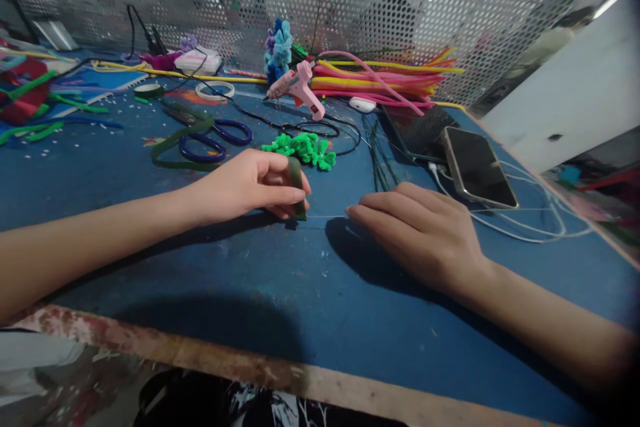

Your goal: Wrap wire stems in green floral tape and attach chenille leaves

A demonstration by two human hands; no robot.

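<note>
Between the thumb and fingers of my left hand is a strip of dark green tape, bent upward in a curve. My right hand is closed in a pinch to the right, holding a thin clear thread. The thread runs taut from the tape to my right fingertips, just above the blue tabletop. Right behind my left hand lie green fuzzy pipe-cleaner flowers. Scissors with blue handles rest beyond my left wrist, a green ribbon-like strip looped over them.
A pink glue gun stands at the back with its black cord. Pink and yellow pipe cleaners are bundled behind it. A phone and white cable lie at right. A perforated metal panel borders the back.
</note>
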